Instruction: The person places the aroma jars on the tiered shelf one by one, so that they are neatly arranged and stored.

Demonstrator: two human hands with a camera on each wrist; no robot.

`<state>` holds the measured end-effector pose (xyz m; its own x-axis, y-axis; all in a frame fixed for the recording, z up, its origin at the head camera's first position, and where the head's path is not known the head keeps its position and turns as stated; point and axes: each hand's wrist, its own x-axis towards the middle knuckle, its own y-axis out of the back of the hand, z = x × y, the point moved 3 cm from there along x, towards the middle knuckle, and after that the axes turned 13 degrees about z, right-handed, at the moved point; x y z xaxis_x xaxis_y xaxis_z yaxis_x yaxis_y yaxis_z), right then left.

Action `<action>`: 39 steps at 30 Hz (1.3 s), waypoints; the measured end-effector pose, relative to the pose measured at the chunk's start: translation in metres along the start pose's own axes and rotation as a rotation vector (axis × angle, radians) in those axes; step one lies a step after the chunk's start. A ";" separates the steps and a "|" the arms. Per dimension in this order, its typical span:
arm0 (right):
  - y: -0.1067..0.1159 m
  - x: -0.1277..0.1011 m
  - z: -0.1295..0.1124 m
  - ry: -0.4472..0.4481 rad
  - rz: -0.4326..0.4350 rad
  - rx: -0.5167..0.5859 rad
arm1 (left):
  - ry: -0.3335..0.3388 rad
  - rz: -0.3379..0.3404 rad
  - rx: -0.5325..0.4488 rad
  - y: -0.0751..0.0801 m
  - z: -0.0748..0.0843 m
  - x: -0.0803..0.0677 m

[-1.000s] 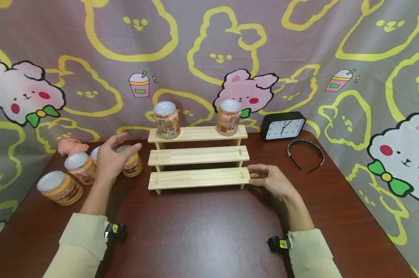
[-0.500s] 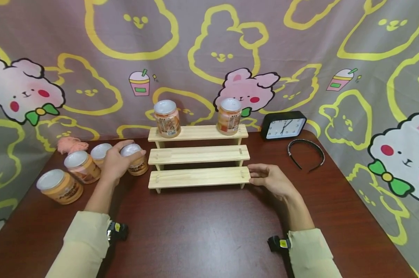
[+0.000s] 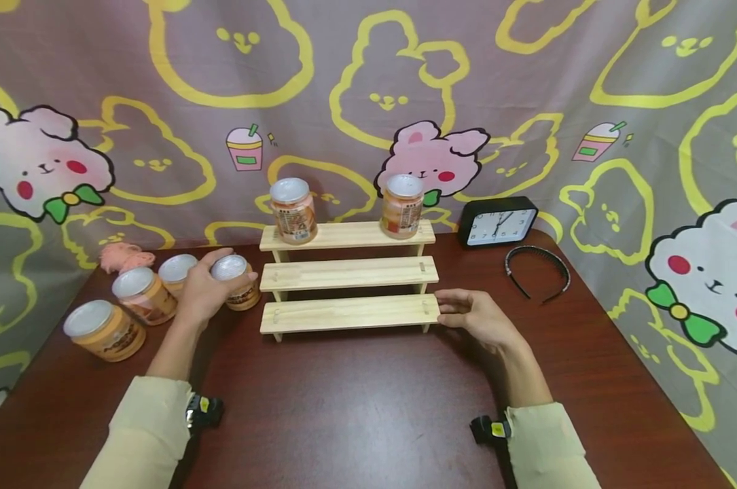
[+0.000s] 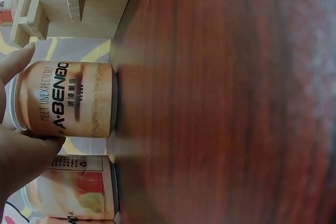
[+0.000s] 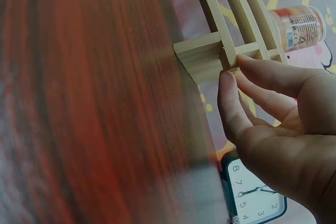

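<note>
A three-step wooden rack (image 3: 348, 274) stands mid-table, with two orange cans (image 3: 293, 210) (image 3: 401, 206) on its top step. My left hand (image 3: 208, 288) grips an orange can with a silver lid (image 3: 236, 280) (image 4: 65, 99) that stands on the table just left of the rack. In the left wrist view the thumb (image 4: 23, 153) and a fingertip (image 4: 16, 64) close round the can's upper end. My right hand (image 3: 473, 316) rests against the right end of the rack's lowest step (image 5: 210, 56), its fingers loosely bent and touching the wood.
More orange cans (image 3: 143, 293) (image 3: 104, 329) (image 3: 177, 269) and a pink item (image 3: 123, 257) sit at the left on the dark wooden table (image 3: 368, 401). A black clock (image 3: 498, 220) and a black headband (image 3: 539, 267) lie at the back right. A cartoon-print cloth hangs behind.
My left hand came down from above the cans and closed round the can nearest the rack. The right hand stayed at the rack's end.
</note>
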<state>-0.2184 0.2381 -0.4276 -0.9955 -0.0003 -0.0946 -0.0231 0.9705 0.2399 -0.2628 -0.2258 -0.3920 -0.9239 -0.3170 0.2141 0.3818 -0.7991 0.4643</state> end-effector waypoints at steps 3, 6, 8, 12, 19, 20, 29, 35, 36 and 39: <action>0.000 0.000 0.000 0.002 -0.001 0.003 | -0.016 0.021 -0.015 0.000 0.000 -0.001; 0.000 0.000 0.001 0.002 -0.006 0.011 | -0.025 0.053 -0.022 0.000 0.000 -0.002; 0.000 0.000 0.002 0.001 -0.008 0.014 | -0.024 0.074 -0.020 0.000 0.000 -0.003; 0.000 0.000 0.002 -0.002 -0.006 0.012 | -0.027 0.107 -0.012 0.001 0.000 -0.003; 0.000 0.000 0.001 -0.002 -0.008 0.008 | -0.031 0.168 0.010 0.006 0.006 -0.004; -0.001 0.000 0.001 -0.001 -0.009 0.009 | -0.033 0.181 0.018 0.007 0.007 -0.005; 0.000 0.000 0.002 -0.003 -0.011 0.009 | -0.062 0.270 0.076 0.017 0.018 -0.009; 0.000 0.000 0.002 -0.005 -0.011 0.013 | -0.064 0.271 0.072 0.020 0.024 -0.011; 0.000 0.000 0.001 -0.008 -0.008 0.011 | -0.063 0.268 0.071 0.021 0.025 -0.011; 0.000 0.000 0.001 -0.012 -0.005 0.010 | -0.065 0.263 0.080 0.022 0.028 -0.012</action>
<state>-0.2179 0.2387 -0.4286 -0.9942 -0.0024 -0.1078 -0.0273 0.9728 0.2299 -0.2431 -0.2251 -0.3600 -0.7903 -0.4727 0.3899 0.6115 -0.6501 0.4510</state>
